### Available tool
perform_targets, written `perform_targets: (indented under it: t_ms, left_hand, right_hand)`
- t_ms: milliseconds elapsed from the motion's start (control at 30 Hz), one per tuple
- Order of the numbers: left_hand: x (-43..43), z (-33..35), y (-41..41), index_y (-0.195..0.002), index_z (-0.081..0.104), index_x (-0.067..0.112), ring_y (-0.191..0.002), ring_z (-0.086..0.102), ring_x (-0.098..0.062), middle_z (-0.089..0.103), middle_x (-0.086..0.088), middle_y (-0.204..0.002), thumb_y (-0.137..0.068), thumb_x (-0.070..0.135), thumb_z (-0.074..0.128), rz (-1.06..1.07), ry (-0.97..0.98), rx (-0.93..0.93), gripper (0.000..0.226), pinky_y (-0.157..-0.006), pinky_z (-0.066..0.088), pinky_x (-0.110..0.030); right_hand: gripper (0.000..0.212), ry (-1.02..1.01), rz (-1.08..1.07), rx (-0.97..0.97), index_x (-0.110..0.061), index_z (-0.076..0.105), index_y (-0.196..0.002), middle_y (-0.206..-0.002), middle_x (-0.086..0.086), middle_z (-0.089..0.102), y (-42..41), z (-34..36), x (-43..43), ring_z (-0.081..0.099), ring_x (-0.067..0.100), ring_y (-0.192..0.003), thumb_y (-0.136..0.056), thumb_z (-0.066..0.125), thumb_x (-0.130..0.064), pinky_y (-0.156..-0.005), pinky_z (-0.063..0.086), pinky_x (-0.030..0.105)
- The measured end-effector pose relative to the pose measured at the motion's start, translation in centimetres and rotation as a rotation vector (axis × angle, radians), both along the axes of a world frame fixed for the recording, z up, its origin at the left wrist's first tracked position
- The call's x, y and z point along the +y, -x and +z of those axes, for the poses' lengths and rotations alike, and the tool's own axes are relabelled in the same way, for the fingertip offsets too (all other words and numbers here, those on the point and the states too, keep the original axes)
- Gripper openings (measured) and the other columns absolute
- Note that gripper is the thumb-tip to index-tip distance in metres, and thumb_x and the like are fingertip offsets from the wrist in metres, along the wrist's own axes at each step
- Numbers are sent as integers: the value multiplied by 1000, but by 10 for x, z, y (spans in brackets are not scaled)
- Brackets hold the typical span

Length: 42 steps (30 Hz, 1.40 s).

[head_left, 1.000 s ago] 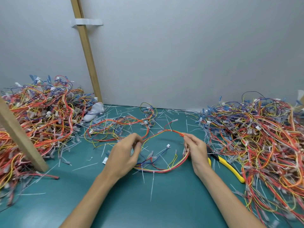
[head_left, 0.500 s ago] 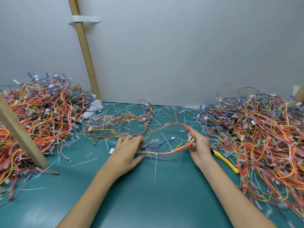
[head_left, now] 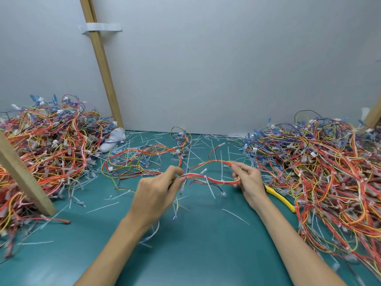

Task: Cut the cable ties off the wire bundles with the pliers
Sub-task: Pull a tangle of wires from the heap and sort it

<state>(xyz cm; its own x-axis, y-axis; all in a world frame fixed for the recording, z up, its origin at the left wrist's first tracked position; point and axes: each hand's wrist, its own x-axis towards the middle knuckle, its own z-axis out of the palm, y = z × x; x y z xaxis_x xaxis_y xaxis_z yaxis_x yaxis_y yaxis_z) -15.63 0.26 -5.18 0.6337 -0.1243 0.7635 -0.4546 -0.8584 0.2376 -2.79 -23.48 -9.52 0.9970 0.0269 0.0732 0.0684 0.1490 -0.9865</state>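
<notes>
Here, above the desk (head_left: 195, 254), left hand (head_left: 153, 195) and right hand (head_left: 248, 180) pinching a tied wire bundle (head_left: 208, 179), yellow-handled pliers (head_left: 279, 199) idle right; loose loops likely to snag neighbouring piles.

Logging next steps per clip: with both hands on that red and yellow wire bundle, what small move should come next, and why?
Probably the right hand lets go and reaches for the yellow-handled pliers lying on the green mat just beside it. White cable ties still sit on the red and yellow wire bundle, which the left hand can keep holding.
</notes>
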Motion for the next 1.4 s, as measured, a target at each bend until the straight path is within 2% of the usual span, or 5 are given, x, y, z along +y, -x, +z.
perform_targets:
  t_ms: [200,600,967,1133,1400]
  left_hand:
    - [-1,-1,-5,-86,60,18,-38,51,-11,72,0,-63,-94,22,62,-169,591,595,10,-43,40,-18]
    - [-1,5,-6,-114,59,1,-76,71,-18,73,-17,-95,-80,15,69,-537,1236,820,37,-63,55,-20]
    - [2,4,-6,-119,62,11,-97,71,-23,74,-8,-106,-89,-1,62,-526,956,735,32,-74,54,-22]
    - [-2,0,-8,-110,64,18,-92,72,-19,75,-4,-98,-88,-3,64,-415,837,609,30,-71,57,-27]
    - [0,0,-9,-114,66,14,-109,65,-12,70,4,-115,-96,19,58,-402,759,391,21,-89,51,-23]
  right_hand:
    - [16,-160,6,28,-9,71,-99,-58,-2,47,0,5,-1,38,8,-43,-98,56,-13,-40,38,19]
    - [23,271,-174,-165,-22,70,-83,-53,-2,56,11,3,9,44,11,-50,-99,53,-26,-47,35,21]
    - [9,720,-210,-772,-20,71,-92,-85,-7,65,43,96,21,56,11,-77,-88,66,-14,-74,42,21]
    - [26,1068,413,-716,-30,67,-109,-99,-11,67,66,102,49,58,11,-96,-85,74,-34,-89,45,30]
    - [14,942,294,-593,-21,76,-93,-74,-7,70,54,95,41,60,2,-65,-86,71,-10,-72,52,29]
